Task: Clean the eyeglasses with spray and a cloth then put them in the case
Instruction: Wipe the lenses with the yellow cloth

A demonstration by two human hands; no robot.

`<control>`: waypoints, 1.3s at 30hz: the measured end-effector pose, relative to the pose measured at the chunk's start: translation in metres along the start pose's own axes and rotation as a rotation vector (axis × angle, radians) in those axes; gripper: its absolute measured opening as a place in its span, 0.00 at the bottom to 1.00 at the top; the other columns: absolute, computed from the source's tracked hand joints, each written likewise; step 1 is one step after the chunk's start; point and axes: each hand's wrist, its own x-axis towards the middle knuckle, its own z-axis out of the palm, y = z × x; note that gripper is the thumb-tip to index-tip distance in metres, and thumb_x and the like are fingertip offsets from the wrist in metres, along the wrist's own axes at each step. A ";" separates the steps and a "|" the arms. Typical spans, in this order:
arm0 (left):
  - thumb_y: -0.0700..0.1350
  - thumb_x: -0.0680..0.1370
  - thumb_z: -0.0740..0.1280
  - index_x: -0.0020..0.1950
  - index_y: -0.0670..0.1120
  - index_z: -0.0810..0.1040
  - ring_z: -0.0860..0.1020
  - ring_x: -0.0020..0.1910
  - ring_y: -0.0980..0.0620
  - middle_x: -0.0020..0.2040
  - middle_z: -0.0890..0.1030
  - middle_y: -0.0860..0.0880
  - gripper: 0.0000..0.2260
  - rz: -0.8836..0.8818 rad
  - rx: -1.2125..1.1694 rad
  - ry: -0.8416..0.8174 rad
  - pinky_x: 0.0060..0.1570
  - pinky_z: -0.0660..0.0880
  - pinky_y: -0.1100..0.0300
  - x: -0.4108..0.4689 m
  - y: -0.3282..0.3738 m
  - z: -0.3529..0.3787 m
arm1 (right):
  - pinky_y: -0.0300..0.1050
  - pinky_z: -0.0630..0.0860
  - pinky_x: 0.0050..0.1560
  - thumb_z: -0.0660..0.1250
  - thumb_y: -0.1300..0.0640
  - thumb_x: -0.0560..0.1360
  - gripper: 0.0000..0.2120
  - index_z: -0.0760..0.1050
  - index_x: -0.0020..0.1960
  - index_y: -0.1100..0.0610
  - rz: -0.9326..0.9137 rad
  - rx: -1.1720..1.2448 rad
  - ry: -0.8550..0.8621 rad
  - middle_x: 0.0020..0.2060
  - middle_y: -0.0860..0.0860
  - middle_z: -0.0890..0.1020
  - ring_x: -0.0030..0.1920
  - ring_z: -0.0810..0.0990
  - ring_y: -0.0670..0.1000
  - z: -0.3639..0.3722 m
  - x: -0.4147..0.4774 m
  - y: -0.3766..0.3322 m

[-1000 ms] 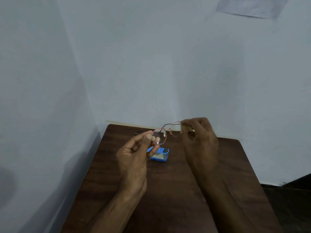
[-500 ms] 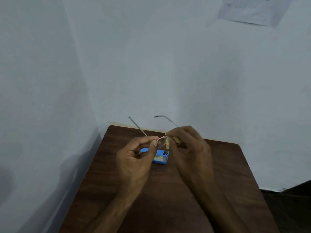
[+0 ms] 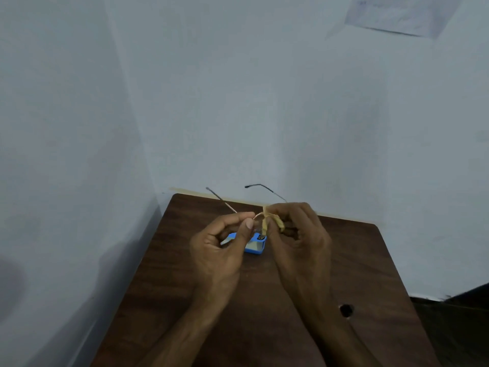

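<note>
In the head view, a dark wooden table point(image 3: 264, 300) was seen pushed into a corner of pale blue-grey walls point(image 3: 238, 102), and all else is placed against it. Above the table's far half, the eyeglasses point(image 3: 258, 217) were held in the air between two bare hands, with both temple arms pointing away toward the wall behind the table; the left arm rose straight and thin, while the right one ended in a dark curved tip. The left hand point(image 3: 219, 250) was closed in a narrow pinch, thumb and forefinger pressed on the frame at its left side, the other fingers curled into the palm. The right hand point(image 3: 299, 239) was closed around a small yellow cloth point(image 3: 270, 221), which was pressed by the fingertips against the right side of the frame; the lens beneath could not be made out. Flat on the table's far half, just below the hands and partly hidden by them, a blue case point(image 3: 255, 246) was seen with a pale inner face and a small dark mark at its right corner; whether it was open could not be told. Near the table's right edge a small round dark hole point(image 3: 346, 310) was visible. High on the wall above the table's right side, a pale sheet of paper point(image 3: 397, 14) was fixed.
</note>
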 end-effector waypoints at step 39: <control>0.38 0.76 0.73 0.53 0.41 0.87 0.88 0.51 0.38 0.47 0.88 0.38 0.07 -0.371 -0.444 0.102 0.48 0.86 0.55 -0.013 0.010 0.005 | 0.34 0.77 0.46 0.74 0.64 0.76 0.05 0.83 0.51 0.57 0.060 -0.156 0.073 0.49 0.50 0.81 0.46 0.79 0.44 -0.004 0.007 0.023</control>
